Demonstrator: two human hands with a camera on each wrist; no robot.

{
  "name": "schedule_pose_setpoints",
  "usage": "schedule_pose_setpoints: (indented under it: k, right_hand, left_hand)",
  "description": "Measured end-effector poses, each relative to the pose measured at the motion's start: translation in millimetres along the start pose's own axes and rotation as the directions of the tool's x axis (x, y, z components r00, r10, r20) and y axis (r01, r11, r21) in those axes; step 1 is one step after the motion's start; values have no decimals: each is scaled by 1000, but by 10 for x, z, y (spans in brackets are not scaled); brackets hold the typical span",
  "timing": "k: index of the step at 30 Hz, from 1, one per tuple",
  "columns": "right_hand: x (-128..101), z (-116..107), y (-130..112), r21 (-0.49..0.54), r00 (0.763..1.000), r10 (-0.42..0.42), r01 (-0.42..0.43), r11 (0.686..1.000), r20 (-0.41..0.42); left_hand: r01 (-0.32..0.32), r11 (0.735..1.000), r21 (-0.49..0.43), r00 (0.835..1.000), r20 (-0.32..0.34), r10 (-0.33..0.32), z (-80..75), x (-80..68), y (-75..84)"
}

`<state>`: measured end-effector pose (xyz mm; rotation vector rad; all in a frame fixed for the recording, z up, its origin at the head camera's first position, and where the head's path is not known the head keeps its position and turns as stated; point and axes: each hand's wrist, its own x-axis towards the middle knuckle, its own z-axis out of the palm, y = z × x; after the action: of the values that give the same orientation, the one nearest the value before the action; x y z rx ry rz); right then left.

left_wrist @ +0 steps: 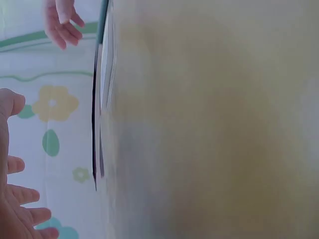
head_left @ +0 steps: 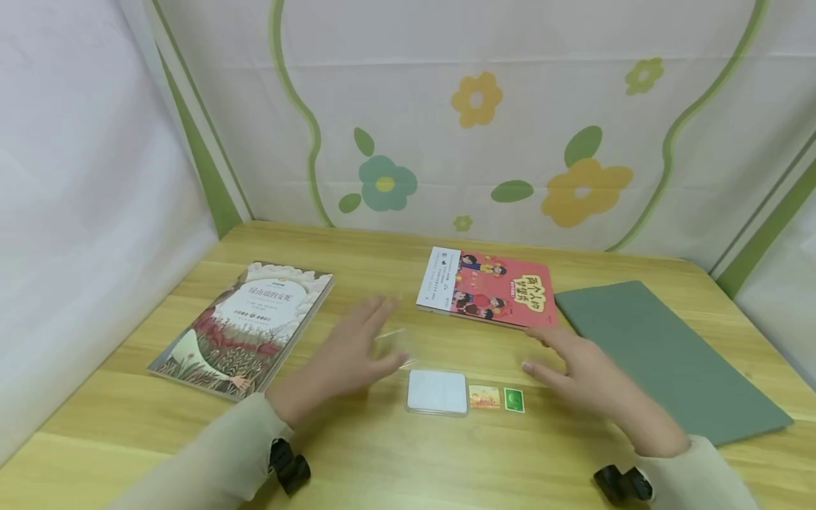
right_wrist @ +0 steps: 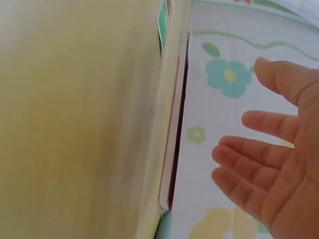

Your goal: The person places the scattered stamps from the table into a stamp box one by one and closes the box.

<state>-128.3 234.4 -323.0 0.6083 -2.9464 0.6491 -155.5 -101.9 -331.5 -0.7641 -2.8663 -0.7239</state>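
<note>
My left hand [head_left: 376,333] hovers over the wooden table [head_left: 395,460] with fingers spread and straight, blurred by motion. Right beside its fingertips lies a faint clear plastic piece [head_left: 394,346]; the left wrist view shows that hand [left_wrist: 15,199] holding nothing. A white card in a clear case [head_left: 437,391] lies just in front, with a small orange stamp [head_left: 484,397] and a green stamp [head_left: 513,399] to its right. My right hand [head_left: 548,354] hovers open, palm down, right of the stamps and near the red book [head_left: 487,287]. Its bare palm [right_wrist: 269,164] fills the right wrist view.
An illustrated book [head_left: 248,326] with a pale cover lies at the left. A dark green mat [head_left: 663,354] covers the right side. White cloth walls with flower prints [head_left: 382,184] enclose the table at the back and sides.
</note>
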Motion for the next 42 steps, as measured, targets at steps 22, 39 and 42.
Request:
schedule_pose_setpoints:
  k: [22, 39, 42]
  right_hand:
    - [-25, 301, -125, 274, 992, -66, 34, 961, 110]
    - [53, 465, -243, 234, 990, -12, -22, 972, 142]
    - [75, 470, -271, 223, 987, 31, -66, 973, 158]
  left_hand:
    - [109, 938, -330, 979, 201, -43, 207, -248, 224]
    - [202, 913, -354, 960, 258, -112, 304, -214, 211]
    - [202, 922, -330, 958, 262, -117, 305, -212, 216]
